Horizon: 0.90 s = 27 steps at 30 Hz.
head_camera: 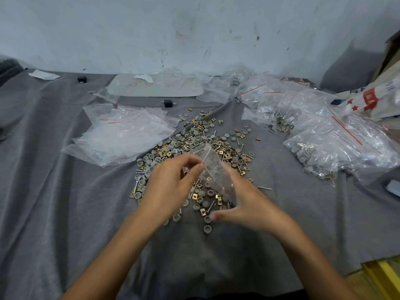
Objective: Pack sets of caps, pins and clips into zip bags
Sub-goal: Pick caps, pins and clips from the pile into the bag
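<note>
Pinching the edge of a small clear plastic zip bag (211,167) between thumb and curled fingers, the person's left hand (171,187) holds it tilted just above the loose heap of round grey caps, thin metal pins and square brass-coloured clips (194,146). The right hand (249,204) lies along the other side of the bag. Its fingers are stretched out behind the plastic and its thumb is splayed well away, so it supports rather than grips, though blur hides the fingertips.

Held this way, one hand fixing the edge and the other backing the film, the bag is probably being opened or steadied at its mouth for filling. How much it already holds cannot be told through the blurred plastic.

The heap sits directly under both hands on the grey cloth-covered worktop (65,191), which keeps every part within a short reach. A stack of empty clear zip bags with red seal lines (121,135) lies to the left of the heap, near the hand that takes a fresh one. Filled bags of the same parts (324,146) are piled to the right, well apart from the empties, likely so that finished sets do not mix with unused ones.
</note>
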Tool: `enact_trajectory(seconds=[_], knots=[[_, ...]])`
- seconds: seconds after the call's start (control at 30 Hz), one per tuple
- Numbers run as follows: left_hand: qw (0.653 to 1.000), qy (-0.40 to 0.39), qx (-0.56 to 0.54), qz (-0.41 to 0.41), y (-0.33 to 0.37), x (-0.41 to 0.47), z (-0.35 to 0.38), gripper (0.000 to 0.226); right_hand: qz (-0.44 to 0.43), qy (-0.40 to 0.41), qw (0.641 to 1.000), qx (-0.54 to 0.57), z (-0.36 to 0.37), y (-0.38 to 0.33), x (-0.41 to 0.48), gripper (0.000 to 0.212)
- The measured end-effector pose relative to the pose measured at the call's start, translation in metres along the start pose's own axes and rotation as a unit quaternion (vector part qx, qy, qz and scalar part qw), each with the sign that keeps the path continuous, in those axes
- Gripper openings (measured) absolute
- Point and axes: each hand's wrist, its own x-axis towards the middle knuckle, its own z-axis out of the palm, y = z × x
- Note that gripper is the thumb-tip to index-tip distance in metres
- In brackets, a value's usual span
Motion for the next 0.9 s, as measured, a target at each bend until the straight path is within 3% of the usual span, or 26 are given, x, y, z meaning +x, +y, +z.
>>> enact_trajectory(seconds=[0.17,0.23,0.3,0.4,0.53,0.63,0.73,0.9], knots=[[0.997,-0.069,-0.043,-0.002,-0.005,0.006,-0.013,0.009,0.015,0.050,0.996,-0.075,-0.003,0.015,0.005,0.093],[0.994,-0.097,-0.047,0.001,-0.004,0.006,-0.014,0.009,0.022,0.020,0.994,-0.109,-0.010,0.017,0.004,0.105],[0.994,-0.107,-0.022,0.009,-0.003,0.003,-0.012,0.007,0.006,0.002,0.999,-0.054,-0.021,0.012,0.001,0.117],[0.993,-0.112,0.011,0.023,-0.001,0.000,-0.007,0.005,-0.078,0.039,0.994,0.063,-0.036,-0.009,0.001,0.084],[0.989,-0.125,0.061,0.051,0.002,-0.001,-0.002,0.007,-0.151,0.020,0.988,-0.015,-0.044,-0.037,0.011,0.049],[0.989,-0.115,0.064,0.072,0.001,0.000,-0.004,0.009,-0.144,0.004,0.984,-0.105,-0.049,-0.046,0.018,0.028],[0.991,-0.102,0.032,0.076,-0.002,-0.002,-0.004,0.012,-0.141,0.002,0.983,-0.117,-0.051,-0.050,0.018,0.014],[0.998,0.061,-0.025,0.013,-0.012,-0.007,-0.009,0.010,-0.116,0.074,0.986,-0.093,-0.054,-0.039,0.015,0.008]])
